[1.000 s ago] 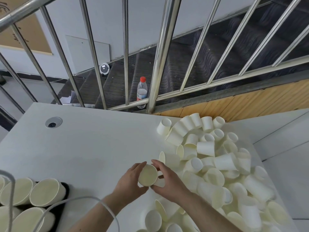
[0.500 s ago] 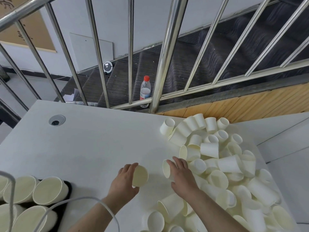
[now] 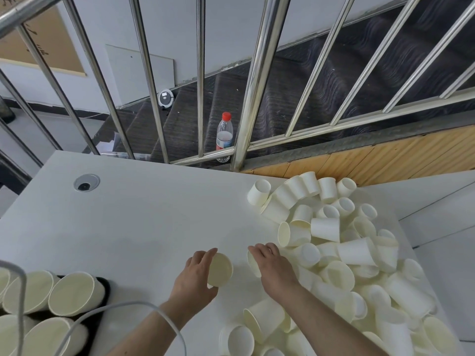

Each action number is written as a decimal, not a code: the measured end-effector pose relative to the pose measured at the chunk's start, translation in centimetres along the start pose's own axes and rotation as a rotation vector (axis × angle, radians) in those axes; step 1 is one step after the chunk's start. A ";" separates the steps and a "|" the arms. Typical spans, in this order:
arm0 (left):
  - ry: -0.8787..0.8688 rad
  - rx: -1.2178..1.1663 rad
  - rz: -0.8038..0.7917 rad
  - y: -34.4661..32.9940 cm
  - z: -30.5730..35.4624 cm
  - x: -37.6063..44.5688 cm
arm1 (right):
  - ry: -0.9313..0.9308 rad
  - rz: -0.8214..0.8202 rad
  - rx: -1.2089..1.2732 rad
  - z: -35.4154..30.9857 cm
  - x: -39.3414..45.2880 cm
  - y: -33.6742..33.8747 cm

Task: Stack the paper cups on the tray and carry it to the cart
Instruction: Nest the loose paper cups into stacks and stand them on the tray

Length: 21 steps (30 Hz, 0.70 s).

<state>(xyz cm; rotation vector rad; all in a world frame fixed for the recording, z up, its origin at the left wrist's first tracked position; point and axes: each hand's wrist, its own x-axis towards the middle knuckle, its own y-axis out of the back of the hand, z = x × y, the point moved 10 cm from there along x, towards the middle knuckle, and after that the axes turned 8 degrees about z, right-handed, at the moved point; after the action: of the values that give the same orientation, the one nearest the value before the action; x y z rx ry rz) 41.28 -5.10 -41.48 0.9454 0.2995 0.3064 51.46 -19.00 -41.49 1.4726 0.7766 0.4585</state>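
My left hand (image 3: 194, 277) grips a paper cup (image 3: 219, 269) over the white table (image 3: 144, 222), its open mouth turned toward me. My right hand (image 3: 275, 267) lies on a second cup (image 3: 253, 263) at the left edge of a big pile of loose paper cups (image 3: 341, 253), fingers curled over it. Stacks of cups (image 3: 74, 292) lie on their sides on a black tray (image 3: 106, 289) at the bottom left.
A steel railing (image 3: 253, 80) runs behind the table, with stairs and a red-capped plastic bottle (image 3: 224, 136) beyond it. A round cable grommet (image 3: 86, 182) sits in the table's far left. A white cable (image 3: 133, 304) crosses my left wrist.
My hands were together on one cup; they have parted. The left hand drew back left with that cup, and the right hand reached into the pile's edge onto another cup.
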 end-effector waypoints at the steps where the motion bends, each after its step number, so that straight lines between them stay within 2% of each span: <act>1: -0.005 -0.001 -0.003 0.0 0.1 0.0 | 0.005 -0.004 -0.014 -0.1 0.0 -0.1; 4: -0.017 -0.003 -0.007 0.1 0.4 -0.1 | -0.003 0.004 0.029 -0.1 0.0 0.0; 8: -0.031 -0.011 0.001 0.4 0.9 0.0 | -0.169 0.074 0.325 1.3 -0.2 1.2; 11: -0.038 -0.020 0.004 0.4 1.1 0.0 | -0.228 0.056 0.501 1.2 -0.6 1.1; 21: -0.070 -0.013 0.009 0.5 1.8 0.1 | -0.097 -0.021 0.409 -0.9 -1.0 0.5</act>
<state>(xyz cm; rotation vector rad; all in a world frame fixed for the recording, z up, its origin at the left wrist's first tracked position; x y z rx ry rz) 42.03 -6.16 -40.11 0.9425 0.2294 0.2824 50.24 -19.01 -40.81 1.8483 0.8404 0.2158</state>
